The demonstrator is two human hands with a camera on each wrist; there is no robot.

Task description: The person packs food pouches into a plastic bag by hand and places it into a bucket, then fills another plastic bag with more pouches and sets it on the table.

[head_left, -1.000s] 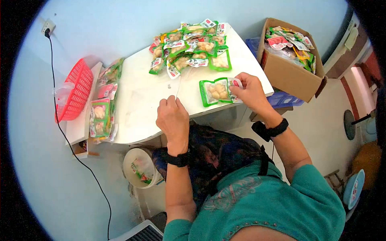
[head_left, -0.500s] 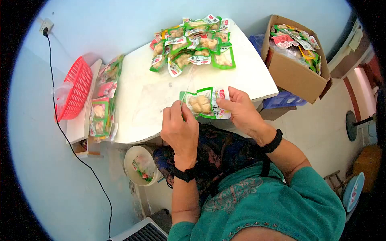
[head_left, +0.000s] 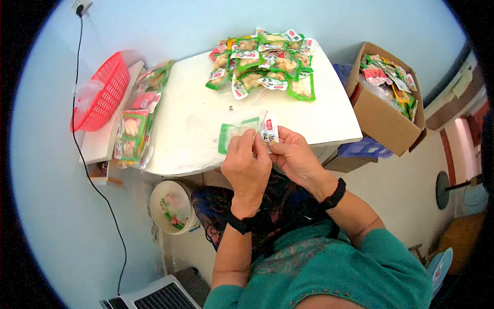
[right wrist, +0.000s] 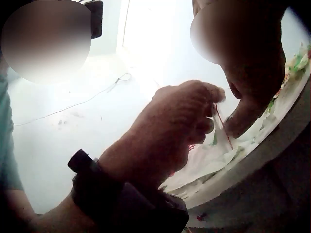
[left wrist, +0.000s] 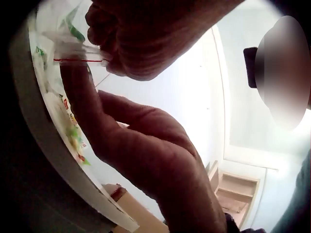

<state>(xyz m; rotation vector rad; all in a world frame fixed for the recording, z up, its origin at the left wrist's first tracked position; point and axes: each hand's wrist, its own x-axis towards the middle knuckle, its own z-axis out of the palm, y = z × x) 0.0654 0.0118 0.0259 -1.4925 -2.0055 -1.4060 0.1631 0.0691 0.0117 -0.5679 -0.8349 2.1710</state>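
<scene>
In the head view, my left hand (head_left: pixel 247 167) and right hand (head_left: pixel 296 157) meet at the table's front edge. A green-edged packet with a white label (head_left: pixel 269 130) lies in front of them; clear film seems to cover its left part. My left fingers hide its middle. In the left wrist view, my left hand (left wrist: pixel 141 39) pinches a clear bag (left wrist: pixel 75 52) by its red-lined edge, and a finger of my right hand (left wrist: pixel 141 138) is at that edge. The right wrist view has my left hand (right wrist: pixel 160 128) gripping the edge, beside my right hand (right wrist: pixel 255 73).
A pile of packets (head_left: pixel 249 62) lies on the table's (head_left: pixel 190 118) far side. Other packets (head_left: pixel 131 129) stand at the left by a red basket (head_left: pixel 110 85). At the right is a cardboard box (head_left: pixel 378 116) of packets; a white bucket (head_left: pixel 157 213) stands below.
Both hands have come together, the right moving left with the packet. My left fingers now cover the packet's middle. The head view has also shifted.
</scene>
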